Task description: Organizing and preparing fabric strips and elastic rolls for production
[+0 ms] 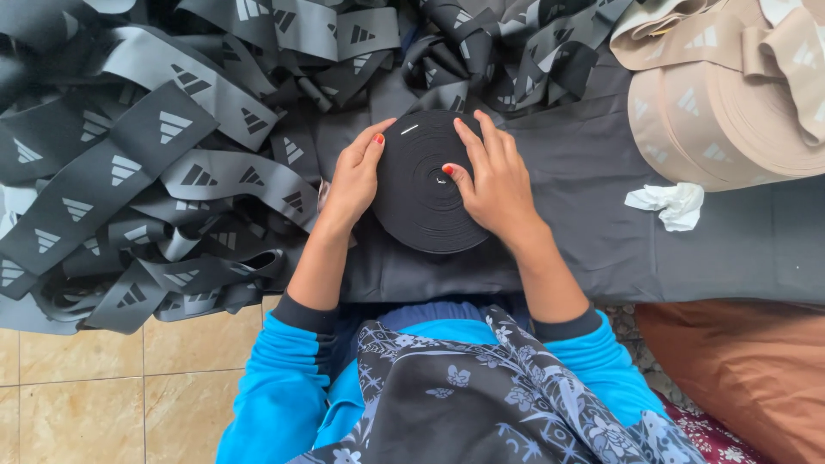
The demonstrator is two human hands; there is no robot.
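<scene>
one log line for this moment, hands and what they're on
left hand: on left edge of black band roll | right hand: flat on roll top | roll: lying on dark cloth | loose black band pile: at left

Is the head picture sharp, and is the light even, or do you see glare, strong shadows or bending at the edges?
Head view: sharp overall, both hands and the black roll of band in focus; light soft and even, with only faint shadows under the left hand and right hand; no glare, only a mild sheen on the loose black band; the beige roll is cut off at the edge; floor tile lines look nearly straight.
</scene>
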